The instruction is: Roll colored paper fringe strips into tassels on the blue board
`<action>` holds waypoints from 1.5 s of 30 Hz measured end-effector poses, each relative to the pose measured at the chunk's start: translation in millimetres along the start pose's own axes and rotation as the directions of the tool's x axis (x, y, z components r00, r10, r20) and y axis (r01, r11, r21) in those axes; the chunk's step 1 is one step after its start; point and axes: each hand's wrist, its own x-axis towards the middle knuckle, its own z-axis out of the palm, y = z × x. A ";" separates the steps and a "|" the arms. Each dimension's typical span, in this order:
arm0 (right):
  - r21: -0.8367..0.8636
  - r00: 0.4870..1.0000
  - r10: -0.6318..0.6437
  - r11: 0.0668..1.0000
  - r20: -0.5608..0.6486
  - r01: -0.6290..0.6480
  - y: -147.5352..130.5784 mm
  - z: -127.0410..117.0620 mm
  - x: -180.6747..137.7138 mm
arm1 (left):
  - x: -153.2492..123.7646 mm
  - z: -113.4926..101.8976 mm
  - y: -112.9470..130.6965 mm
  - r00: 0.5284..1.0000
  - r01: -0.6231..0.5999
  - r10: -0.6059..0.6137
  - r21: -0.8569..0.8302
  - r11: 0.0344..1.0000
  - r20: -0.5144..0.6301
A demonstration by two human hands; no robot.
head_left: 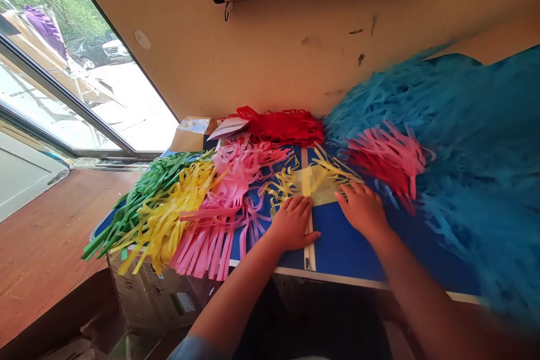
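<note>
- Hands: left hand [293, 222] and right hand [363, 208], grip released, palms flat on yellow fringed paper [314, 183] at mid-counter [350, 247].
- Neighbours: pink fringe [228, 202] just left; blue fringe [476, 163] right.
- Risk: thin strips likely tear or tangle if dragged.

No legible text (box [160, 298] label too blurred)
</note>
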 end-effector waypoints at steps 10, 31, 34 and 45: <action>0.188 0.853 0.164 0.979 -0.495 -0.079 6.5 -29.9 0.5 | 2.6 -3.5 -4.1 0.996 -0.025 0.022 -0.040 0.999 -0.089; 0.068 0.978 -0.188 0.979 -0.087 0.194 1.2 -7.9 -4.8 | 0.7 -6.2 0.6 0.999 0.024 -0.025 -0.032 0.999 -0.048; 0.036 0.978 0.063 0.998 -0.201 -0.057 15.1 -9.0 -3.4 | 1.0 -7.4 -0.3 0.997 0.031 -0.032 -0.011 0.999 -0.070; 0.178 0.771 -0.507 0.779 -0.385 0.601 -5.4 -27.2 -10.7 | 2.4 -6.1 -4.2 0.993 -0.019 0.022 0.023 1.000 -0.120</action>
